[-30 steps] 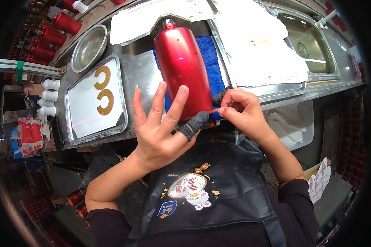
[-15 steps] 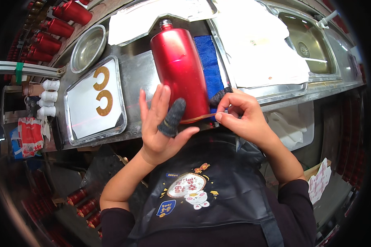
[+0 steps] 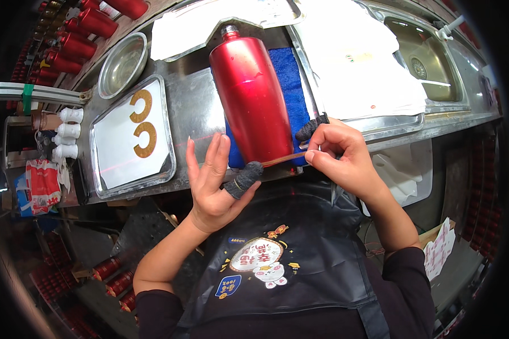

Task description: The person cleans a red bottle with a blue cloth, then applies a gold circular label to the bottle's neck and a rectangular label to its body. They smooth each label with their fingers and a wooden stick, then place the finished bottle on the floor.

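Observation:
A shiny red bottle (image 3: 249,96) lies on a blue towel (image 3: 291,79), its neck pointing away and its base toward me. Along the base edge runs a narrow gold strip (image 3: 283,160). My right hand (image 3: 342,161) pinches the strip's right end between thumb and forefinger; a dark finger cover shows on one of its fingers. My left hand (image 3: 212,189) has its fingers spread, and its forefinger in a dark knitted cover (image 3: 244,178) touches the bottle's base edge by the strip. Below my right hand shows a thin pointed grey thing (image 3: 333,193), its kind unclear.
Two gold C-shaped pieces lie on white paper in a metal tray (image 3: 172,133) at left. Behind it stands a metal bowl (image 3: 123,65). White sheets (image 3: 356,73) cover the right side, beside a sink (image 3: 421,56). More red bottles (image 3: 76,45) stand at far left.
The bottle has turned slightly and shifted right. My left forefinger has come down from the bottle's side to its base edge, and my right hand has pulled the strip a little rightward.

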